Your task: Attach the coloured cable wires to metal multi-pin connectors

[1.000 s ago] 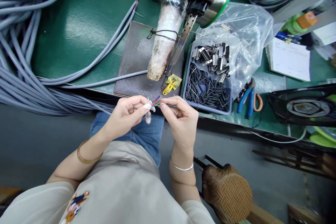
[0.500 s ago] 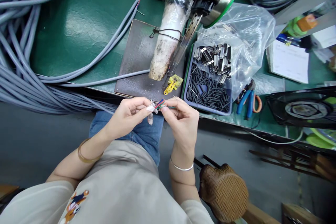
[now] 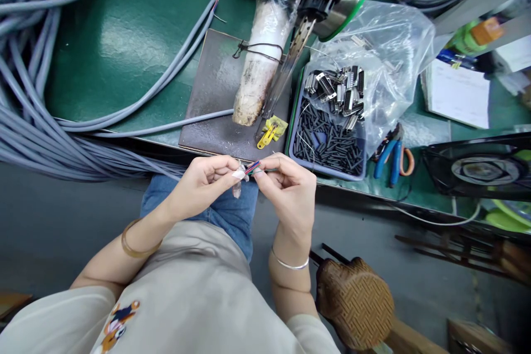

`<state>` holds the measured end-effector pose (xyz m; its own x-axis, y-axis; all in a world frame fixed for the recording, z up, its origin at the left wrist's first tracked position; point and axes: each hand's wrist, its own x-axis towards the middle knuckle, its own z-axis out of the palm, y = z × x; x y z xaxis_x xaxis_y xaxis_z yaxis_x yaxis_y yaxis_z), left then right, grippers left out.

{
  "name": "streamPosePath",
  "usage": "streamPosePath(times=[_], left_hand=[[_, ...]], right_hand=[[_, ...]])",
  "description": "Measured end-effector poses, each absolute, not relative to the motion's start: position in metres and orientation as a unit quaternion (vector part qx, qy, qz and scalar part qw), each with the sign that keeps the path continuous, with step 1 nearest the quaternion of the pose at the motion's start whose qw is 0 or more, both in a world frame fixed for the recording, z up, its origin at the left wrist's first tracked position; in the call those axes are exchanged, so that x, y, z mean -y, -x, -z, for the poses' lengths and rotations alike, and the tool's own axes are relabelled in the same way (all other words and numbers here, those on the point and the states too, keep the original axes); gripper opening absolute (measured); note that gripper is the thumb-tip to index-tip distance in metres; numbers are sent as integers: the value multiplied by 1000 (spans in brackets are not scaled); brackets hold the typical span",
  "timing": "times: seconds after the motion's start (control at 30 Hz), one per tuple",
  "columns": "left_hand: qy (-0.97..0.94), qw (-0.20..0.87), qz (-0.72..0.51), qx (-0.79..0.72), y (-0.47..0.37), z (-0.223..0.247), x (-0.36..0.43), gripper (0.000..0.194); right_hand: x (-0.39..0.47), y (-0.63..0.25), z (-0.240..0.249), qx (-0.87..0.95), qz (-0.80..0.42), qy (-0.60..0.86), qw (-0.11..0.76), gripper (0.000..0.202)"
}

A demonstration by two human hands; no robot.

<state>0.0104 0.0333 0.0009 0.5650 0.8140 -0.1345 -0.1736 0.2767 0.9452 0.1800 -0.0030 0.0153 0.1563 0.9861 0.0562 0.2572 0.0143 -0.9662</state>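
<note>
Just off the table's front edge, thin coloured wires [image 3: 252,167] stretch between my two hands. The fingers of my left hand [image 3: 209,180] are closed on the cable end where these wires come out, and a whitish wrapped piece [image 3: 237,189] hangs below the fingertips. My right hand [image 3: 288,185] pinches the loose wire ends between thumb and forefinger. Beyond my fingers, on a dark board [image 3: 215,77], lies a yellow plastic piece [image 3: 271,131]. A soldering iron [image 3: 301,38] points down at the board, beside a wrapped pale tube [image 3: 261,66].
Grey cable bundles [image 3: 25,116] cover the left side. A blue bin [image 3: 327,171] holds small black tubes and metal connectors beside a clear bag [image 3: 390,66]. Farther right are blue-handled cutters [image 3: 390,160], a paper pad [image 3: 458,94] and a black fan [image 3: 477,168]. A stool [image 3: 357,304] stands below.
The right fingers have shifted slightly along the wires, which now look drawn closer together. The left hand keeps its grip. The whole view has moved a little.
</note>
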Motion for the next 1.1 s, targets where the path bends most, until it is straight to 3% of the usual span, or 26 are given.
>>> streamPosePath(times=[0.1, 0.27, 0.37, 0.57, 1.1], left_hand=[[-516, 702, -347, -347, -12, 0, -32, 25], [-566, 555, -446, -416, -14, 5, -28, 16], [-519, 618, -424, -411, -11, 8, -32, 24], [-404, 779, -314, -363, 0, 8, -48, 41], [-412, 806, -268, -330, 0, 9, -44, 44]], right_hand=[[3, -180, -14, 514, -385, 596, 482, 8], [7, -182, -12, 502, -419, 595, 467, 16], [11, -183, -11, 521, -399, 597, 461, 21], [9, -177, -7, 481, -349, 626, 505, 13], [2, -169, -3, 448, -446, 589, 503, 13]])
